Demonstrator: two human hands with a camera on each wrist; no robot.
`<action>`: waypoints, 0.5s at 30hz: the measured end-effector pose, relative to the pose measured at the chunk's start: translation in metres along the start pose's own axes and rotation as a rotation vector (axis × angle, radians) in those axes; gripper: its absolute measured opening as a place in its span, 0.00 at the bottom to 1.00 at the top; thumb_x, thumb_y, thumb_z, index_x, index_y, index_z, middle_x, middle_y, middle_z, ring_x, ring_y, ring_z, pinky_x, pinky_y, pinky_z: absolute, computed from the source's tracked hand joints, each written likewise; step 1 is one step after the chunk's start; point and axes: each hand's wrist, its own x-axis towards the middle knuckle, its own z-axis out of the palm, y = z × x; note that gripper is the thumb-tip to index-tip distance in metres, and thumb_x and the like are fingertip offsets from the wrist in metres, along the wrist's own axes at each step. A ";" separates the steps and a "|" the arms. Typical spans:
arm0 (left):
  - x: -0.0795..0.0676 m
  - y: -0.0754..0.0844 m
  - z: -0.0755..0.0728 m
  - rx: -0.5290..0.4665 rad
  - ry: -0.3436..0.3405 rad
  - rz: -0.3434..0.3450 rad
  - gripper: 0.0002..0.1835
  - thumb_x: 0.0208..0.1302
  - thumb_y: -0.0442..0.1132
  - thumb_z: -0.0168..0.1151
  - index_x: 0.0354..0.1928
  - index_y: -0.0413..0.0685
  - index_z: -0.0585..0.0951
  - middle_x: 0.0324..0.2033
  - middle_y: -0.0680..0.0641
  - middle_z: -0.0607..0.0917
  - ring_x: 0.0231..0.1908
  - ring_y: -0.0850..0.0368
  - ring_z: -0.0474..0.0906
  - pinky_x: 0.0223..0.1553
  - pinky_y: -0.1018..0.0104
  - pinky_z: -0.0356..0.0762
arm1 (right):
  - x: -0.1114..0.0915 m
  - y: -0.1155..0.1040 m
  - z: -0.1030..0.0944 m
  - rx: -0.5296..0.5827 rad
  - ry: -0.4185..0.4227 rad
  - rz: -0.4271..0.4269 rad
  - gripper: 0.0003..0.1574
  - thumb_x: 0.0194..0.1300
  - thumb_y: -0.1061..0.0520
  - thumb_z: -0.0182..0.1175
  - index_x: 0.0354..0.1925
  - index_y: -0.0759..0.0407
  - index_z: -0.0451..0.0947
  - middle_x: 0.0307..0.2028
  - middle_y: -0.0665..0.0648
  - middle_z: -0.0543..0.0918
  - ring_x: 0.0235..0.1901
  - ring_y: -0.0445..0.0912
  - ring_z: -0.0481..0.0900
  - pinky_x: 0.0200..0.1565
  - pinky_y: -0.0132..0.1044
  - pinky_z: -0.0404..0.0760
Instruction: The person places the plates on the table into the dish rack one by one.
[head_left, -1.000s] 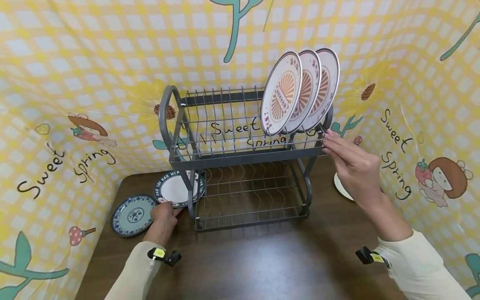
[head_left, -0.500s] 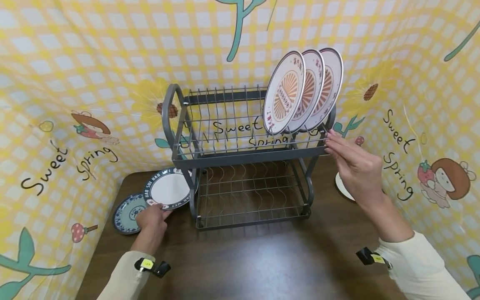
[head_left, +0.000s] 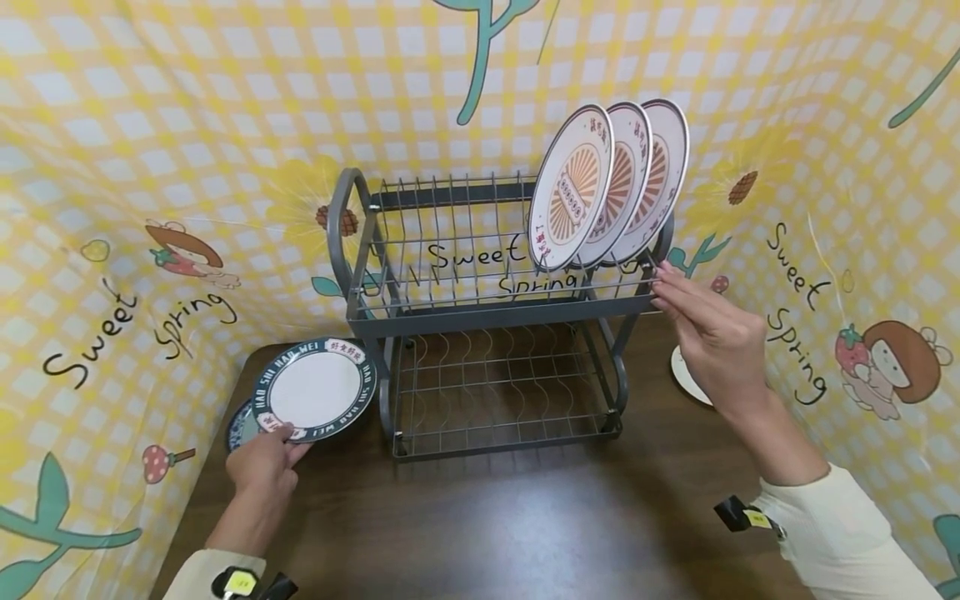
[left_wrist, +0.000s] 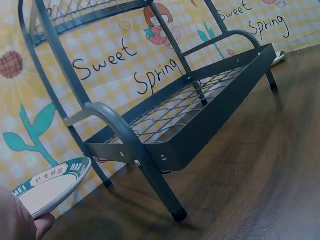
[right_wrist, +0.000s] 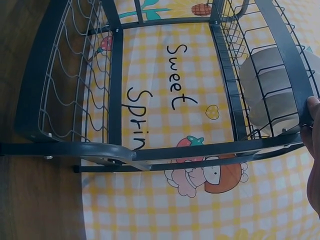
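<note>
My left hand [head_left: 262, 467] pinches the near rim of a white plate [head_left: 315, 390] with a dark green lettered border, held left of the rack. Beneath it a blue-patterned plate [head_left: 238, 429] is mostly covered. The lettered plate [left_wrist: 55, 185] shows at the lower left of the left wrist view. At the front right corner of the two-tier dish rack [head_left: 495, 315], my right hand [head_left: 716, 342] grips the upper tier's edge. Three white plates [head_left: 572, 187] with an orange sunburst stand tilted in the upper tier's right side.
On the brown table [head_left: 480, 525], the rack's lower tier [head_left: 506, 446] holds no plates. A white round item [head_left: 686, 379], partly hidden by the right hand, lies right of the rack. Yellow checked cloth [head_left: 247, 125] surrounds the table at the back and sides.
My left hand has drawn the lettered plate leftward and toward me, away from the rack's side and over the blue-patterned plate. The right hand stays at the rack corner.
</note>
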 end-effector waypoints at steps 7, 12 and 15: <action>-0.022 0.013 -0.024 -0.025 -0.005 -0.034 0.13 0.64 0.31 0.60 0.49 0.47 0.75 0.21 0.57 0.84 0.27 0.62 0.86 0.37 0.66 0.85 | 0.000 0.000 0.001 -0.019 0.003 -0.009 0.18 0.48 0.74 0.70 0.40 0.64 0.87 0.44 0.61 0.87 0.47 0.52 0.85 0.54 0.30 0.80; -0.035 0.016 -0.039 0.013 -0.034 -0.018 0.05 0.65 0.33 0.60 0.36 0.53 0.79 0.19 0.57 0.85 0.25 0.64 0.85 0.32 0.67 0.85 | -0.002 0.002 0.001 -0.023 0.000 -0.013 0.18 0.48 0.73 0.70 0.41 0.63 0.87 0.44 0.60 0.87 0.48 0.51 0.85 0.55 0.30 0.80; -0.042 0.016 -0.045 0.078 -0.037 -0.009 0.04 0.66 0.36 0.60 0.37 0.56 0.79 0.19 0.58 0.85 0.24 0.64 0.85 0.30 0.69 0.85 | -0.002 0.003 0.000 -0.023 0.003 -0.012 0.19 0.48 0.73 0.70 0.41 0.63 0.87 0.44 0.60 0.87 0.48 0.51 0.85 0.54 0.30 0.80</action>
